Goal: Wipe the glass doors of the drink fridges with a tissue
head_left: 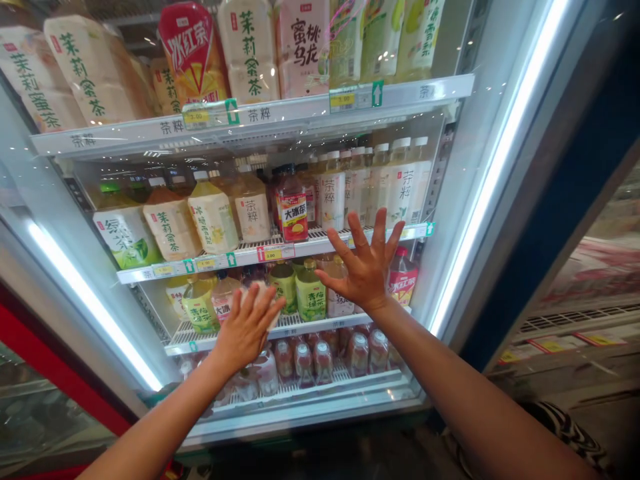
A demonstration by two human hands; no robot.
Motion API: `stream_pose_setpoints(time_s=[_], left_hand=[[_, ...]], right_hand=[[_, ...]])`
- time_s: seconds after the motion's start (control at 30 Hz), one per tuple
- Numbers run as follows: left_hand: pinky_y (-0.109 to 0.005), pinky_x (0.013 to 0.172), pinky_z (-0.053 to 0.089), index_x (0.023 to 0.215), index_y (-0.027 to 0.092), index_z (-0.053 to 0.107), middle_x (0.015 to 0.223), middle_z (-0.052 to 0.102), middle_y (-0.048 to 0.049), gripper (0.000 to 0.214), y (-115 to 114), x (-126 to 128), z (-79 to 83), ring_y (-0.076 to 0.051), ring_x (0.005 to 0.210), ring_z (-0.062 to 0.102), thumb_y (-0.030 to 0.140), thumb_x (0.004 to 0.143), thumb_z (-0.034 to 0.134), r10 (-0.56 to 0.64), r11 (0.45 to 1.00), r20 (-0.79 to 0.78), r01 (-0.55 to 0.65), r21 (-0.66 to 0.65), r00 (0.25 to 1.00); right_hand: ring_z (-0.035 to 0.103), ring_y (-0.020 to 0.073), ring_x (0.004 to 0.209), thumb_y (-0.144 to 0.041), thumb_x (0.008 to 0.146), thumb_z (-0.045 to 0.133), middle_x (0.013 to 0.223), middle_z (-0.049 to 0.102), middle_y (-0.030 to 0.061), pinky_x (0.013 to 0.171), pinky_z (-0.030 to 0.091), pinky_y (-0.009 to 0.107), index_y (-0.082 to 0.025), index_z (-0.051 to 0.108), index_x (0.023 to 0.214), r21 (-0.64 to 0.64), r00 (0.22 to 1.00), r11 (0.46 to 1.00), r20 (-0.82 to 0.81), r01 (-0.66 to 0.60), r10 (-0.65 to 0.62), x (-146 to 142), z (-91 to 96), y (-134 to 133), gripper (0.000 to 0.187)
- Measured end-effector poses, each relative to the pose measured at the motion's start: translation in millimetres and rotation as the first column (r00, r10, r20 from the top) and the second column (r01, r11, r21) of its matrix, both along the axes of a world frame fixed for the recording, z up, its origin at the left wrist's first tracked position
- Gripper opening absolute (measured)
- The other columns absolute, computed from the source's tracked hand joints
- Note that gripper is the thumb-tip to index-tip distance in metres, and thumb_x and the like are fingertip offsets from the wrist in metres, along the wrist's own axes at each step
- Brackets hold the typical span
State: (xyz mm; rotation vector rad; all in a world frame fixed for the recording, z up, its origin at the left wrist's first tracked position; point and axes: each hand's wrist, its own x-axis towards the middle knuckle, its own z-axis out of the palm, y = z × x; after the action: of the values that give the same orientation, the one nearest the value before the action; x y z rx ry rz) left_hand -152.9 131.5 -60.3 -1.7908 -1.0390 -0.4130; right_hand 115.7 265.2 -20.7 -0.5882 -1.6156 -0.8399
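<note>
My left hand (247,327) is raised before the lower shelves of a lit drinks cooler, fingers stretched out. Behind its fingers shows a whitish patch (274,320); whether it is a cloth or part of a bottle, I cannot tell. Higher and to the right, my right hand (364,267) is spread wide, palm toward the shelves, with nothing in it. Nearest to it are a green-labelled tea bottle (311,293) and a pink-labelled bottle (403,277). Specks of reflected light suggest a glass pane before the bottles; contact with it is hard to judge.
The middle shelf (320,243) carries several tea bottles, among them a red-labelled one (293,207). Large bottles stand above the top shelf edge (280,110). Bright light strips (500,153) run along both sides. Another display with price tags (555,343) is at right.
</note>
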Motion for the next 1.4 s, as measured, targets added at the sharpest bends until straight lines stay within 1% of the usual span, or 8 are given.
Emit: stream_pose_setpoints(time_s=[0.1, 0.27, 0.5, 0.7, 0.93, 1.17, 1.33, 1.4], left_hand=[[-0.045, 0.134, 0.0, 0.166, 0.025, 0.011, 0.174, 0.001, 0.0001, 0.089, -2, 6, 2.0, -0.025, 0.162, -0.002, 0.031, 0.091, 0.057, -0.022, 0.999, -0.067, 0.019, -0.045, 0.998], [-0.061, 0.131, 0.001, 0.166, 0.028, 0.009, 0.174, -0.004, -0.0044, 0.09, 20, 23, 73.0, -0.033, 0.16, -0.011, 0.029, 0.092, 0.06, 0.024, 0.996, 0.15, -0.036, 0.079, 0.988], [-0.053, 0.133, -0.004, 0.164, 0.028, 0.024, 0.175, 0.007, -0.0011, 0.082, 19, 39, 27.5, -0.03, 0.162, -0.003, 0.038, 0.091, 0.061, 0.011, 1.0, -0.116, -0.014, -0.024, 0.993], [-0.061, 0.131, 0.005, 0.166, 0.027, 0.015, 0.175, 0.007, -0.0042, 0.083, 36, 51, 111.4, -0.034, 0.162, -0.006, 0.04, 0.094, 0.055, 0.068, 0.993, 0.024, -0.07, 0.094, 0.997], [-0.05, 0.132, 0.006, 0.16, 0.026, 0.036, 0.175, 0.015, 0.0005, 0.07, 17, 25, 36.5, -0.029, 0.163, 0.007, 0.041, 0.093, 0.052, -0.088, 0.994, -0.453, 0.05, -0.094, 0.887], [-0.058, 0.13, 0.006, 0.165, 0.018, 0.016, 0.175, 0.012, -0.0084, 0.085, 29, 20, 142.7, -0.035, 0.162, -0.007, 0.043, 0.093, 0.054, 0.045, 0.999, -0.227, -0.038, 0.037, 0.973], [-0.054, 0.131, -0.001, 0.164, 0.018, 0.022, 0.176, 0.009, -0.0061, 0.082, 15, 6, 107.0, -0.035, 0.162, -0.006, 0.042, 0.093, 0.054, -0.027, 0.999, -0.387, 0.007, -0.053, 0.922], [-0.05, 0.132, -0.001, 0.165, 0.022, 0.022, 0.176, 0.01, -0.0026, 0.079, 12, -4, 115.5, -0.03, 0.162, -0.005, 0.044, 0.095, 0.051, -0.05, 0.996, -0.44, 0.013, -0.088, 0.897]], right_hand=[[0.003, 0.0416, 0.16, -0.069, 0.091, 0.057, 0.174, 0.017, 0.0004, 0.123, 0.005, 0.077, -0.037, 0.026, 0.164, -0.007, 1.0, 1.0, -0.004, -0.014, 0.014, -1, 0.5, 0, 0.085], [0.004, 0.0433, 0.159, -0.07, 0.088, 0.062, 0.173, 0.018, -0.0006, 0.122, 0.007, 0.079, -0.04, 0.02, 0.165, -0.036, 1.0, 0.999, -0.003, 0.008, -0.008, -1, -0.1, -1, 0.092], [0.005, 0.0437, 0.159, -0.067, 0.088, 0.064, 0.173, 0.016, 0.0014, 0.122, 0.008, 0.078, -0.037, 0.023, 0.164, -0.031, 1.0, 1.0, 0.001, -0.005, 0.005, -1, 1.1, -3, 0.091], [0.008, 0.0442, 0.159, -0.063, 0.088, 0.067, 0.173, 0.019, 0.0003, 0.122, 0.007, 0.078, -0.038, 0.027, 0.163, -0.029, 0.998, 0.998, -0.013, -0.054, 0.053, -2, 2.9, -4, 0.089], [0.01, 0.0447, 0.159, -0.062, 0.088, 0.068, 0.172, 0.02, 0.0006, 0.122, 0.008, 0.079, -0.037, 0.026, 0.163, -0.03, 0.997, 0.997, -0.029, -0.07, 0.069, -3, 3.9, -5, 0.089], [0.01, 0.0459, 0.158, -0.061, 0.091, 0.065, 0.172, 0.019, 0.0008, 0.122, 0.007, 0.08, -0.036, 0.026, 0.164, -0.019, 0.997, 0.997, -0.016, -0.08, 0.079, -3, 5.3, -6, 0.087], [0.01, 0.0466, 0.158, -0.06, 0.09, 0.067, 0.172, 0.018, 0.0014, 0.121, 0.009, 0.081, -0.036, 0.025, 0.164, -0.023, 0.998, 0.997, -0.01, -0.068, 0.068, -2, 5.7, -6, 0.089], [0.011, 0.0468, 0.158, -0.059, 0.091, 0.066, 0.172, 0.018, 0.0017, 0.12, 0.009, 0.081, -0.036, 0.024, 0.164, -0.024, 0.998, 0.998, -0.006, -0.065, 0.064, -2, 5.8, -6, 0.088]])
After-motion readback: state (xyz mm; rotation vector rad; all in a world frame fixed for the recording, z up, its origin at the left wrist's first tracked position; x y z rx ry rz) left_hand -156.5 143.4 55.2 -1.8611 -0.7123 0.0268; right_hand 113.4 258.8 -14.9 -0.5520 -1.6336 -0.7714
